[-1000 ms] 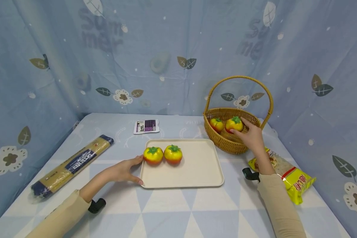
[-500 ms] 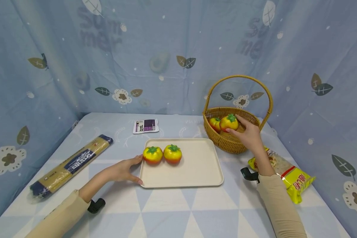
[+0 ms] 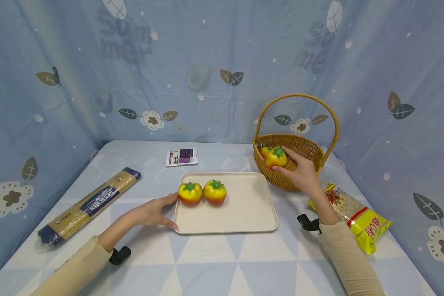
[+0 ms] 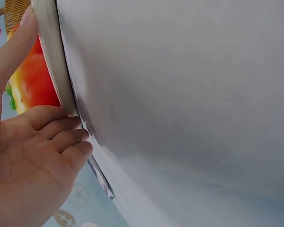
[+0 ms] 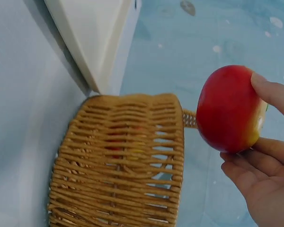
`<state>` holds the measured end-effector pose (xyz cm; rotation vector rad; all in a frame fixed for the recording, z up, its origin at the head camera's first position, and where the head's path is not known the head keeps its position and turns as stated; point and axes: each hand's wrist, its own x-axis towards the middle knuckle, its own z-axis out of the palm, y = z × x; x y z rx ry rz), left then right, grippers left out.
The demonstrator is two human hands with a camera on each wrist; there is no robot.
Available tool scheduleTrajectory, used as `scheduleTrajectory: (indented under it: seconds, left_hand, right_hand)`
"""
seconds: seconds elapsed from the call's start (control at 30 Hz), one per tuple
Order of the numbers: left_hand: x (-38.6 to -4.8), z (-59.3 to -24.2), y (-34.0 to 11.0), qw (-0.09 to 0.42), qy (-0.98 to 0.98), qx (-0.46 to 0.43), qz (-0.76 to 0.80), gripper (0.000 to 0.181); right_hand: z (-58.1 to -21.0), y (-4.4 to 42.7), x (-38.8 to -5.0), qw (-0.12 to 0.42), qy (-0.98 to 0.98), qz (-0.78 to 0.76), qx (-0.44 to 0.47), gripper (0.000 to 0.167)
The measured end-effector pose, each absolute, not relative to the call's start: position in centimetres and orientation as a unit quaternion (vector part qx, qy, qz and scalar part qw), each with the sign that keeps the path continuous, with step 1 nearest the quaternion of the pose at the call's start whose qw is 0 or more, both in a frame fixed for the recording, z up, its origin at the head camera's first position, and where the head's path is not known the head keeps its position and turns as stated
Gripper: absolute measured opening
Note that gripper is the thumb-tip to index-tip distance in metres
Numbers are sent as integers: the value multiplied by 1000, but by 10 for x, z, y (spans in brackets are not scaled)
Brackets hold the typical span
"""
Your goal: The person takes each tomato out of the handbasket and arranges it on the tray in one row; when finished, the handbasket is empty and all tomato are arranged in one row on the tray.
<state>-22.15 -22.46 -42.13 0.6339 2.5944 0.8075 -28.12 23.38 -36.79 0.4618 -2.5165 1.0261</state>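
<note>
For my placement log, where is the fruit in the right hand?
Head view, right of centre: the fruit is held by the right hand over the basket.

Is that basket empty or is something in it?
The basket isn't empty: a fruit sits inside, seen behind the held fruit and through the basket's side.

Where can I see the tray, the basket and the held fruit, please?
Tray [image 3: 244, 207]: head view, on its bare floor.
Basket [image 3: 279, 180]: head view, on its front wall.
Held fruit [image 5: 228, 109]: right wrist view, on its red side.
</note>
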Motion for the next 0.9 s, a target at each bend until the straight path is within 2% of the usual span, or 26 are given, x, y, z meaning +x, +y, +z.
scheduleTrajectory:
  seconds: [0.4, 0.9]
  left_hand:
    - [-222, -422, -225, 175, 916, 221, 286, 109]
    - [-222, -423, -225, 172, 917, 219, 286, 109]
  right_hand:
    - [-375, 223, -277, 184, -884, 378, 205, 71]
    - [-385, 204, -271, 111, -888, 378, 237, 70]
